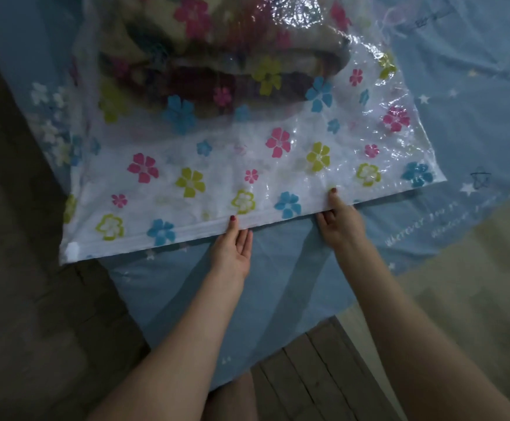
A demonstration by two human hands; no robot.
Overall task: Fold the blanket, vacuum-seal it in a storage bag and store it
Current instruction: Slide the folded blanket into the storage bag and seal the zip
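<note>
Blanket (pixel 205 65) is sitting folded inside the storage bag (pixel 247 153), bunched in the upper centre of the frame. That is leaving the lower half of the bag flat and empty, probably so the zip edge has slack for sealing.

Bag is lying on the blue star-print bedsheet (pixel 475 86), rotated so its mouth is facing the person. Zip strip (pixel 168 233) is running along the bag's lower edge, from lower left up to centre right.

Left hand (pixel 232 244) is pinching the strip near its middle: thumb on top, fingers going under the edge. Right hand (pixel 340 220) is pinching the same edge further right, thumb on top, fingers curled beneath. The hands are sitting near each other on the one edge, looking like they're pressing the zip closed section by section. Can't tell how much of the strip is already sealed.

Edges and room:
- Lower left corner of the bag is overhanging the bed edge, above the dark floor (pixel 20 299). No support under it, so pressing the zip there is going to be awkward.
- Right end of the strip is lying fully on the sheet, with open sheet beyond it toward the right of the frame.
- Below the strip, bare sheet is giving the wrists space to work.
- Wooden boards (pixel 323 375) are showing at bottom centre, below the sheet.

Vacuuming not yet done, judging by the puffy bag.
</note>
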